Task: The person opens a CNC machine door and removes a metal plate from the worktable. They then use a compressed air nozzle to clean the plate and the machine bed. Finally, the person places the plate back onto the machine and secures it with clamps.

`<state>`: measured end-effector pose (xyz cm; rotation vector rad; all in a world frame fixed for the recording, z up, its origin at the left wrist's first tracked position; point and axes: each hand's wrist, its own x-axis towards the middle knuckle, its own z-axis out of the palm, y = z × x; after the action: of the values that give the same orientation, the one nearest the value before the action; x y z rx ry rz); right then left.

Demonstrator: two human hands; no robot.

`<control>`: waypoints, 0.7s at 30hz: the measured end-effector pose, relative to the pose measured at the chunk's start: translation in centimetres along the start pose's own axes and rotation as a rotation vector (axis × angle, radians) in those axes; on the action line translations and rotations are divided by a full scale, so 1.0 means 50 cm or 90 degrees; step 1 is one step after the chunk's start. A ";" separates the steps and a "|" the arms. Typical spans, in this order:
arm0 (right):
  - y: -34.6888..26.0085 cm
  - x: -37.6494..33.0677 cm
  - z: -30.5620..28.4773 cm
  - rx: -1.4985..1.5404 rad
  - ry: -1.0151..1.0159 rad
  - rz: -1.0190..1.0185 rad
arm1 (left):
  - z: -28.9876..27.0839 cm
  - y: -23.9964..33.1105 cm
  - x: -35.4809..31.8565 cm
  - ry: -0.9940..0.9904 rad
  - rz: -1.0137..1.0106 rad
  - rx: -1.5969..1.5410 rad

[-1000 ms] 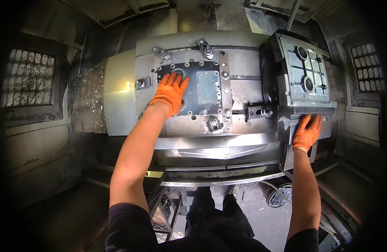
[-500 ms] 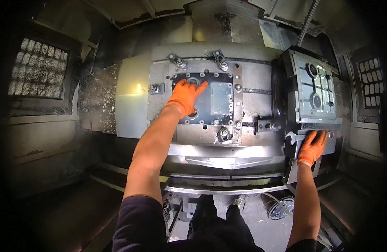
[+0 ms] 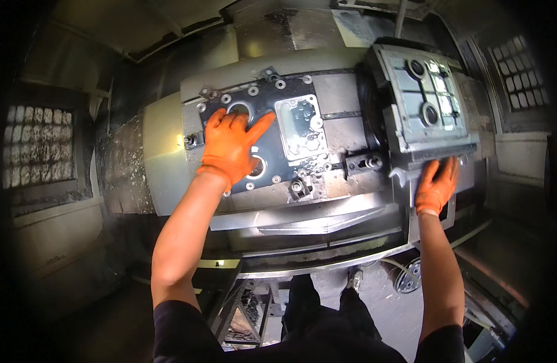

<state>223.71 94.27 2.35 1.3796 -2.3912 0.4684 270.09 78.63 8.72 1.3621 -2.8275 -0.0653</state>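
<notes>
At eleven o'clock, the left orange-gloved hand (image 3: 233, 148) grips the dark flat metal plate (image 3: 271, 148), seemingly a lifting step; the right orange-gloved hand (image 3: 435, 189), unclenched, rests at three. Continuing calls for level support.

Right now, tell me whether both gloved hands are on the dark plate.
No, only the left hand is on the dark plate; the right hand is by the pale-topped fixture.
</notes>
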 end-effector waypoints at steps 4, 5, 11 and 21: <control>-0.030 -0.001 -0.010 0.006 0.012 0.024 | -0.112 0.121 -0.025 -0.032 0.017 0.046; -0.042 0.003 -0.012 0.015 0.016 0.033 | -0.138 0.157 -0.029 -0.061 0.020 0.068; -0.027 -0.003 -0.026 0.064 0.074 0.073 | -0.241 0.414 0.005 -0.398 0.144 0.299; 0.242 -0.421 -0.488 0.601 -0.101 0.161 | -0.211 0.608 -0.234 -0.465 -0.099 0.206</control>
<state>226.12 126.79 13.25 1.4498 -2.5771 1.7818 253.82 106.30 20.64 1.9644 -3.4135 -0.1343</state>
